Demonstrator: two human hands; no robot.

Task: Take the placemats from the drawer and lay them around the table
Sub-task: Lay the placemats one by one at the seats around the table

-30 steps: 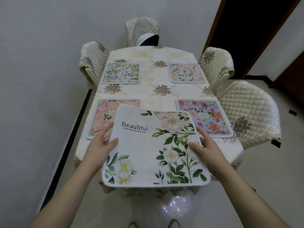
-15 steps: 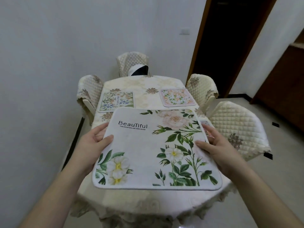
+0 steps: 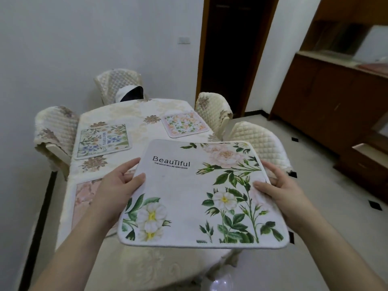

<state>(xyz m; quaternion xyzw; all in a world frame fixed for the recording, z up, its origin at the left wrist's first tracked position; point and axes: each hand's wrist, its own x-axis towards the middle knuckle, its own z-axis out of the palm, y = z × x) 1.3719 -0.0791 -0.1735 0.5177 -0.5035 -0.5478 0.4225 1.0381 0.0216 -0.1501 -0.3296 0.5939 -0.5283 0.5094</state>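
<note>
I hold a white placemat [image 3: 189, 192] printed with white flowers and the word "BeauTiful" flat in the air above the near end of the table [image 3: 134, 110]. My left hand [image 3: 117, 187] grips its left edge, thumb on top. My right hand [image 3: 281, 185] grips its right edge the same way. On the cream tablecloth lie a blue-flowered placemat [image 3: 102, 140] at the far left, a pink-and-orange flowered placemat [image 3: 183, 123] at the far right, and a peach rose placemat [image 3: 84, 198] at the near left, partly hidden by my left arm.
Quilted cream chairs stand around the table: one at the far end [image 3: 117, 80], one on the left [image 3: 55, 127], two on the right [image 3: 212, 108] [image 3: 260, 139]. A dark doorway [image 3: 228, 49] opens behind. A brown wooden cabinet [image 3: 336, 97] lines the right wall.
The held placemat has risen and shifted right, covering the near right of the table. My view has lifted, showing the doorway and the cabinet.
</note>
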